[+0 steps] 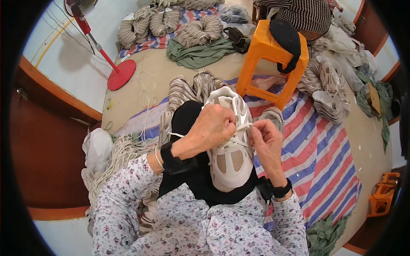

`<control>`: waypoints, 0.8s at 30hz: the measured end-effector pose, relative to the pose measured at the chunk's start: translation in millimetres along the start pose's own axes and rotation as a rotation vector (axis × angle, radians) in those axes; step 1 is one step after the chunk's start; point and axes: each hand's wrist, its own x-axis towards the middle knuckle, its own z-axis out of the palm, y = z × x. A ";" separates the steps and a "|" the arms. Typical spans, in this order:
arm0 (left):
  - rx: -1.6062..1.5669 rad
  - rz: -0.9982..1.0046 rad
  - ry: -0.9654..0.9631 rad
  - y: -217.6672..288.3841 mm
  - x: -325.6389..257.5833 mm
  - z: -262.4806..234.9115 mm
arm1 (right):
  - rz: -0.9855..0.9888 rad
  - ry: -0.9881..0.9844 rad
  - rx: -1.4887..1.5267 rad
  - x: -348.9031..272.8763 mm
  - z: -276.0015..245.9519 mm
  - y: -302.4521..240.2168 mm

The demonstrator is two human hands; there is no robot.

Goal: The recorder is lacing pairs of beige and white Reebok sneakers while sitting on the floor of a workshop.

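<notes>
A white and beige sneaker (231, 168) rests on the black cloth (184, 117) over my lap, toe towards me. My left hand (213, 126) is closed above the sneaker's left side, its fingertips pinched on the shoelace (243, 126). Opposite it, my right hand (267, 138) pinches the same lace at the right edge of the eyelets. The lace crosses the tongue between the two hands, and a loose stretch of it shows left of my left wrist. My fingers partly hide the upper eyelets.
Shoe uppers (181, 90) lie stacked just beyond my lap. More stacks (331, 91) stand at right. A heap of pale laces (121, 160) lies at left. An orange stool (260, 53) stands on the striped sheet (320, 149). A red fan base (121, 74) is at far left.
</notes>
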 end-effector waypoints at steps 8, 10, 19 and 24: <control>0.425 0.161 0.362 -11.5 -12.2 -33.6 | -0.217 0.063 -0.502 31.1 -45.9 10.5; 0.439 0.002 0.419 -39.6 -19.4 -65.2 | -0.156 0.181 -0.707 48.1 -68.0 12.6; 0.325 -0.361 0.525 -124.0 -101.6 -92.5 | -0.587 -0.273 -0.709 0.0 16.2 -48.6; 0.187 -0.384 0.497 -129.2 -114.1 -80.0 | -0.740 -0.283 -0.920 6.2 25.8 -37.7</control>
